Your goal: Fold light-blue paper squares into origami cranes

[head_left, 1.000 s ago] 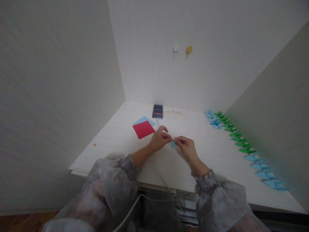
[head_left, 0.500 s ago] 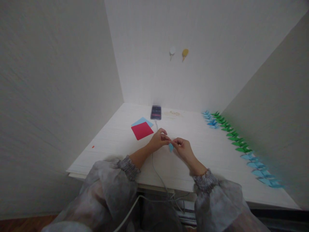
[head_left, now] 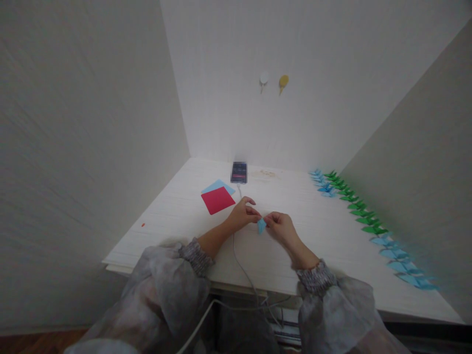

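Between my hands, above the middle of the white table, is a small piece of folded light-blue paper. My left hand pinches its upper left side between thumb and finger. At its upper right edge, my right hand is closed in a pinch on the same paper. The fold hangs down in a narrow point below the fingertips. To the left of my left hand lies a red paper square, partly covering a light-blue paper sheet.
Folded green cranes and light-blue cranes line the table's right side. A phone with a white cable lies at the back. Two hooks are on the back wall. An orange scrap lies at left.
My right hand has shifted slightly to the right, and more of the folded light-blue paper shows between my fingers. My left hand is nearly unmoved.
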`<state>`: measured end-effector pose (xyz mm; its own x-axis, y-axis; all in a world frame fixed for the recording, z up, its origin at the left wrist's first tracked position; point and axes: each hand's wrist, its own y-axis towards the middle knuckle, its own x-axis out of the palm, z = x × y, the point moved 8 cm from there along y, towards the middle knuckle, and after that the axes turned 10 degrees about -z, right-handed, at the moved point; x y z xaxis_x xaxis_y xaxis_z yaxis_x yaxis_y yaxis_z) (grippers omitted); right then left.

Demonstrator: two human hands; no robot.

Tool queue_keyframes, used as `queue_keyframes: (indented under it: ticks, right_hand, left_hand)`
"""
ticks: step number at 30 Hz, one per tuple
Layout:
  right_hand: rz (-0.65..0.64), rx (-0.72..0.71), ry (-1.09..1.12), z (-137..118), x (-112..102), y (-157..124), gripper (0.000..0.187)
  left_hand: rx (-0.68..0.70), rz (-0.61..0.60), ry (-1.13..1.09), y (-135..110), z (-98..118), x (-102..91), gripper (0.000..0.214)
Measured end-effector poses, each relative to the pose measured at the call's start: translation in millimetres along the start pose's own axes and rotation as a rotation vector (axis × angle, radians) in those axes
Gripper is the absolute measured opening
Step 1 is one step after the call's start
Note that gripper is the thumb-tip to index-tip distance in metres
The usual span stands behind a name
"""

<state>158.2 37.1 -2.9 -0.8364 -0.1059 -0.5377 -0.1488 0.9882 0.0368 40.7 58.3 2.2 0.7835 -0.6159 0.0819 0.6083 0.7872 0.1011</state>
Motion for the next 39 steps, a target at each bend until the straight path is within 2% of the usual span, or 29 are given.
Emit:
queue_keyframes:
  ticks: [3, 6, 15, 25, 28, 32, 35, 39]
  right_hand:
    - [-0.043, -0.016, 0.047, -3.7, 4.2, -0.4, 0.023]
    - [-0.103, -0.031, 0.128, -5.8, 10.9, 0.5, 0.027]
    - [-0.031, -0.035, 0.032, -11.8, 2.2, -0.8, 0.019]
    - [-0.045, -0.003, 0.119, -0.6, 1.4, 1.5, 0.025]
    - [-0.051, 0.004, 0.186, 1.9, 3.8, 1.8, 0.029]
    - [-0.049, 0.008, 0.264, -2.1, 6.4, 0.5, 0.031]
    - [-0.062, -0.033, 0.319, -12.5, 6.3, -1.3, 0.032]
    - [-0.063, -0.085, 0.328, -24.5, 2.4, -3.6, 0.022]
  left_hand:
    - [-0.028, -0.008, -0.007, -0.6, -1.2, 0.4, 0.043]
    - [-0.020, 0.037, -0.019, -1.8, -2.1, -4.5, 0.045]
    - [-0.034, 0.093, -0.089, -4.1, 3.1, -4.6, 0.050]
    - [-0.040, 0.045, -0.202, -6.4, 2.9, -3.3, 0.042]
    - [-0.029, -0.013, -0.218, -6.0, 6.1, 1.6, 0.040]
    - [-0.005, -0.091, -0.176, -4.7, 8.7, 6.0, 0.049]
    - [0.000, -0.055, -0.161, -3.5, 6.8, 1.3, 0.043]
    - [-0.020, -0.010, -0.123, -3.4, 4.4, -2.4, 0.030]
